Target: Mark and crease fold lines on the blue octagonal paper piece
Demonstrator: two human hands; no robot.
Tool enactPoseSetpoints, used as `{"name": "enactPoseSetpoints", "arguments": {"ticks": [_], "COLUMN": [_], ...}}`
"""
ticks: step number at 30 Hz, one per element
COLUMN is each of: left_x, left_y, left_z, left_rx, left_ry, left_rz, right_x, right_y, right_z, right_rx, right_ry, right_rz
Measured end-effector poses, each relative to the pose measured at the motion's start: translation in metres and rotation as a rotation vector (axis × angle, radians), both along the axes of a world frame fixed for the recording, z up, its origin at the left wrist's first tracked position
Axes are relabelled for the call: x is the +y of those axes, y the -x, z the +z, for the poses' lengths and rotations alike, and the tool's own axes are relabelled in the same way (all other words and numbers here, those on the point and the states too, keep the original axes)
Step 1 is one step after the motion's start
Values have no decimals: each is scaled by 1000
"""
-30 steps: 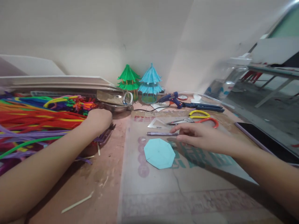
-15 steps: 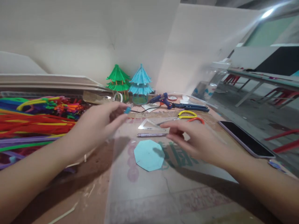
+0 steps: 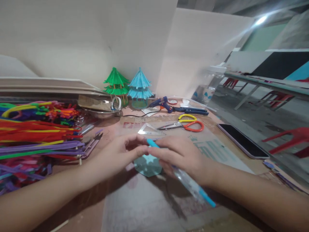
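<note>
A slim pen with a clear barrel and blue ends slants through my right hand, whose fingers are closed around it. My left hand meets it from the other side, thumb and fingertips pinched at the pen's blue upper end. Both hands are over a light blue octagonal piece, partly covered by fingers and shadow, flat on a printed sheet. Just beyond the hands lie a clear triangle ruler and scissors with one yellow and one orange handle.
Bundles of coloured pipe cleaners fill the left side. Behind are a metal bowl, green and blue tiered-roof models, a glue gun and dark blue pliers-like tool. A phone lies at right.
My hands have come together over the octagon. The pen now shows in my right hand, where no held object was visible before. The whole view has shifted slightly.
</note>
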State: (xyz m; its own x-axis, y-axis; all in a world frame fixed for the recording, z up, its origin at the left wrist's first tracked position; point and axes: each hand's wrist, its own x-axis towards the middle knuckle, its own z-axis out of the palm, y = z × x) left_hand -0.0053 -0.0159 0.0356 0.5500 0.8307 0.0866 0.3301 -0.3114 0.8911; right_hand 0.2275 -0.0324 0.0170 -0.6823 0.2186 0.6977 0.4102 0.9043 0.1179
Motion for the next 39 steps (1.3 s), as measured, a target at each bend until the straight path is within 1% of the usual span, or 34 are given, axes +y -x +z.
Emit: {"name": "enactPoseSetpoints", "arguments": {"ticks": [2, 4, 6, 9, 11, 13, 16, 19, 22, 25, 29, 32, 34, 36, 39], "left_x": [10, 20, 29, 35, 31, 24, 15, 12, 14, 14, 10, 8, 8, 8, 8], "left_y": [8, 15, 20, 23, 22, 20, 19, 19, 19, 16, 11, 10, 11, 12, 11], "left_z": [-4, -10, -15, -21, -24, -26, -30, -34, -36, -39, -41, -40, -40, -39, -40], "left_rx": [139, 254, 353, 430, 465, 533, 636, 658, 659, 644, 598, 540, 513, 502, 518], "left_ry": [-199, -365, -468, -524, -532, -555, -602, -618, -616, -610, -613, -621, -625, -637, -650], "left_rz": [73, 137, 133, 60, 9, -42, -90, -110, -130, -135, -170, -174, -181, -209, -240], "right_x": [5, 10, 12, 12, 13, 18, 29, 37, 37, 33, 25, 17, 12, 9, 13], "right_y": [-8, -15, -19, -23, -25, -28, -30, -29, -30, -34, -38, -38, -36, -35, -32], "right_z": [1, 3, 6, 13, 15, 13, 2, -9, -10, 1, 22, 34, 36, 34, 24], "right_rx": [38, 48, -11, -184, -242, -252, -267, -294, -285, -207, 38, 157, 234, 328, 406], "right_ry": [81, 146, 189, 277, 358, 443, 535, 580, 612, 649, 706, 730, 840, 975, 1105], "right_rz": [-52, -158, -262, -356, -408, -455, -485, -464, -447, -408, -277, -211, -136, -74, -86]}}
